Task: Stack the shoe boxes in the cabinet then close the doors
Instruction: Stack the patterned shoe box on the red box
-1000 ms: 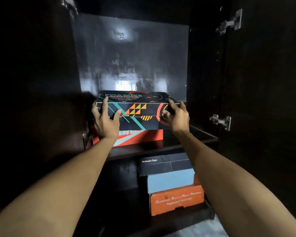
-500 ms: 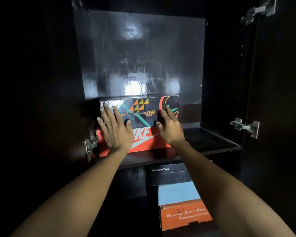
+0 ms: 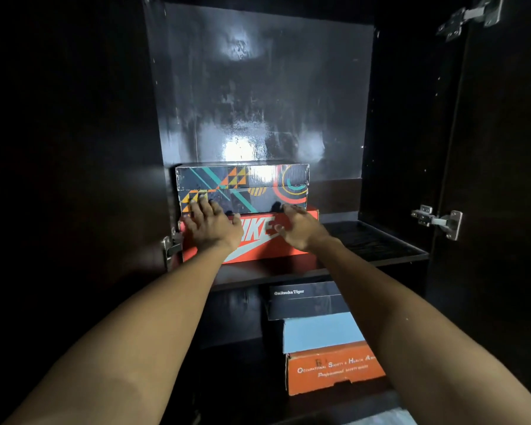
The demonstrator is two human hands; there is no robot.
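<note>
Both hands, left hand [image 3: 210, 227] and right hand [image 3: 301, 227], now lying flat-fingered, gripping nothing, pressing box fronts. Patterned box [image 3: 242, 187], gripped a second ago, now sitting squarely atop red box [image 3: 258, 237]. Stacking appearing complete; doors [image 3: 503, 179] remaining open.

We count five shoe boxes: on the upper shelf [image 3: 365, 243], two, a patterned box [image 3: 242, 187] atop a red box [image 3: 258, 240]; below, three, a black box [image 3: 304, 300], a blue box [image 3: 322, 332] and an orange box [image 3: 331, 371]. We also count three hinges [image 3: 439, 220] and two hands [image 3: 212, 230].
</note>
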